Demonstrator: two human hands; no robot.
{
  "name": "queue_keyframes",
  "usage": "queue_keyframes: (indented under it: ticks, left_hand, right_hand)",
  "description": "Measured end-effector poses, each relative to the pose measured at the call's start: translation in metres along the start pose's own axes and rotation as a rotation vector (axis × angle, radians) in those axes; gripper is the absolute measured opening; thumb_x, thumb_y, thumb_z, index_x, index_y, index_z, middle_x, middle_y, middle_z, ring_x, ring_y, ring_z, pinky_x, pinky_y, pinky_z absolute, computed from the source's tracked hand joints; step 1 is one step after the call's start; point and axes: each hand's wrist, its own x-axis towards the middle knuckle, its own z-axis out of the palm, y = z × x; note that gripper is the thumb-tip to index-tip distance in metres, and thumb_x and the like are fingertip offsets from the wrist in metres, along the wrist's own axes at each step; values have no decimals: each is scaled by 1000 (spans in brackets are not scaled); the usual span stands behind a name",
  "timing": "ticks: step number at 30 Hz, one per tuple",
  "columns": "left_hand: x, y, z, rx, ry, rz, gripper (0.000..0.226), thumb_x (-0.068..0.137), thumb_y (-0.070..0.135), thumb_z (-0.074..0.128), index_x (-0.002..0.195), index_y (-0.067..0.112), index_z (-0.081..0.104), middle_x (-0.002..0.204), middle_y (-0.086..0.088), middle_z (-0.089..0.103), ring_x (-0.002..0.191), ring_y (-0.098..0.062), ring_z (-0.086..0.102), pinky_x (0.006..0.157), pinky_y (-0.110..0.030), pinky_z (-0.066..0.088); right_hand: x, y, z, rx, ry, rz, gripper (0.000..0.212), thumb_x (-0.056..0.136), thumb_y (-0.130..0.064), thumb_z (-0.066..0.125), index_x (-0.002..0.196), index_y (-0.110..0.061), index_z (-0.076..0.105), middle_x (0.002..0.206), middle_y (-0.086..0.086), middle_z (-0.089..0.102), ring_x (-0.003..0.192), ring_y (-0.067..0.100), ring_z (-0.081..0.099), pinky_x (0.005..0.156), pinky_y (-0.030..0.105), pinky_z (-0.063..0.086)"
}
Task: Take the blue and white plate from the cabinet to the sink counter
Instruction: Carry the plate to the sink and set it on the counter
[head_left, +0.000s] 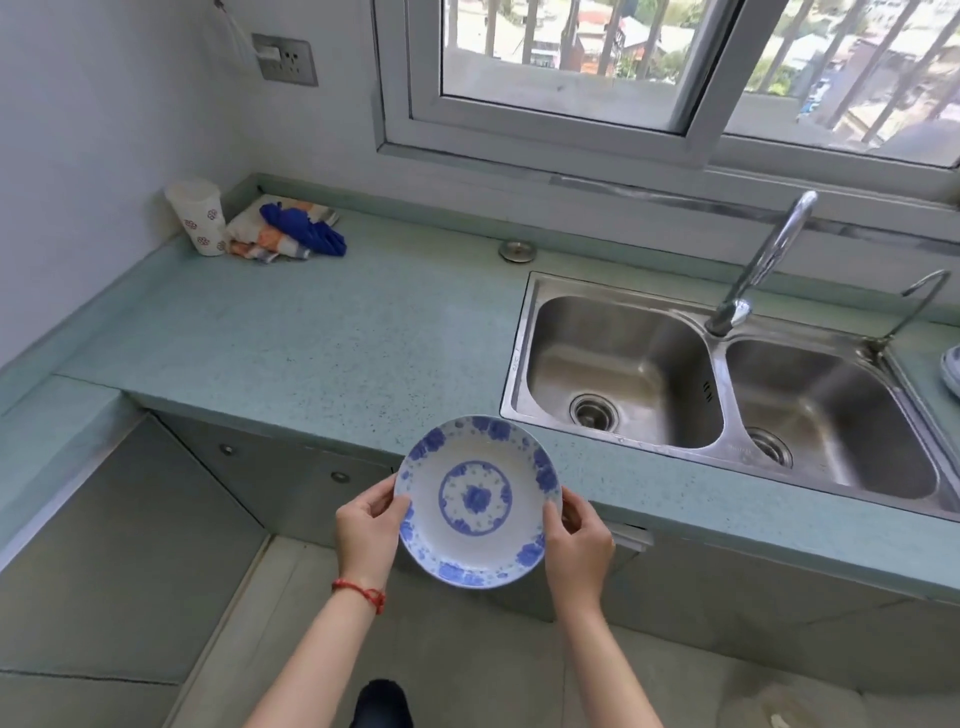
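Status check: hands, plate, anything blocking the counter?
Left hand and right hand grip the plate by its rim. Plate held at the counter edge. Nothing in the way.

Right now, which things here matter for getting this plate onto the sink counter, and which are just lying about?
Part of the job:
blue and white plate, gripped at its rim by left hand and right hand
sink counter

Just lying about:
paper cup
folded cloth with blue rag on it
faucet
double sink
second plate at the right edge
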Motion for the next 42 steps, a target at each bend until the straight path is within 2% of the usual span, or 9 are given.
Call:
queue_keyframes:
  ticks: [7, 11, 15, 20, 22, 30, 35, 38, 42]
  left_hand:
    - [72, 7, 20, 72, 40, 8, 28, 77, -9, 60, 105, -4, 62, 97, -6, 64, 73, -13, 62, 56, -5, 50]
    - [127, 11, 31, 98, 5, -36, 30, 77, -7, 60, 107, -5, 61, 102, -11, 64, 82, -19, 62, 80, -29, 51]
    - [182, 18, 37, 121, -30, -70, 28, 78, -6, 59, 106, -5, 61, 106, -18, 66, 89, -26, 64, 86, -36, 48]
    - [247, 22, 40, 168, -68, -93, 28, 78, -4, 60, 107, -3, 61, 106, -21, 66, 87, -21, 63, 84, -35, 48]
    - [266, 24, 43, 174, -81, -99, 28, 78, -5, 61, 106, -3, 61, 106, -21, 66, 87, -22, 64, 84, -34, 48]
    - [309, 26, 59, 226, -103, -111, 29, 78, -6, 61, 108, -4, 60, 106, -21, 66, 82, -16, 61, 82, -31, 47]
    - [323, 25, 68, 262, -97, -97, 29, 79, -6, 59, 108, -4, 60, 107, -20, 66, 85, -17, 61, 84, -31, 47]
    - [326, 24, 69, 286, -85, -99, 29, 80, -5, 59, 108, -2, 61, 107, -17, 67, 86, -18, 62, 85, -33, 48]
    - [330, 23, 71, 326, -84, -90, 29, 79, -5, 59, 107, 1, 63, 98, -6, 67, 79, -12, 62, 80, -26, 48]
  right_hand:
    - [58, -3, 46, -29, -21, 18, 19, 85, -12, 61, 103, -9, 66, 80, -4, 68, 72, 2, 63, 62, 15, 51]
    - [92, -8, 82, -39, 23, 34, 19, 84, -11, 61, 102, -9, 66, 76, -10, 65, 70, -2, 61, 63, 16, 53]
    - [124, -16, 120, -50, 46, 69, 18, 85, -11, 60, 102, -11, 66, 79, -10, 67, 69, 0, 62, 61, 13, 52]
    - [159, -24, 166, -69, 84, 102, 13, 85, -11, 60, 93, -18, 67, 70, -16, 63, 61, -1, 59, 60, 21, 52]
    - [170, -23, 178, -76, 96, 108, 14, 85, -11, 60, 97, -15, 66, 74, -11, 66, 64, -1, 61, 56, 13, 51]
    - [209, -21, 203, -140, 86, 139, 23, 86, -15, 58, 107, -5, 64, 92, 6, 69, 77, 11, 62, 66, 21, 48]
    - [224, -16, 210, -191, 56, 143, 17, 87, -17, 57, 101, -12, 65, 79, -7, 66, 72, -4, 60, 57, 11, 44]
    - [230, -12, 212, -247, 17, 131, 14, 86, -17, 57, 98, -17, 66, 72, -25, 59, 65, -12, 58, 56, 12, 44]
    - [236, -11, 215, -314, 6, 116, 13, 86, -18, 58, 96, -17, 66, 66, -28, 54, 60, -11, 55, 55, 18, 46]
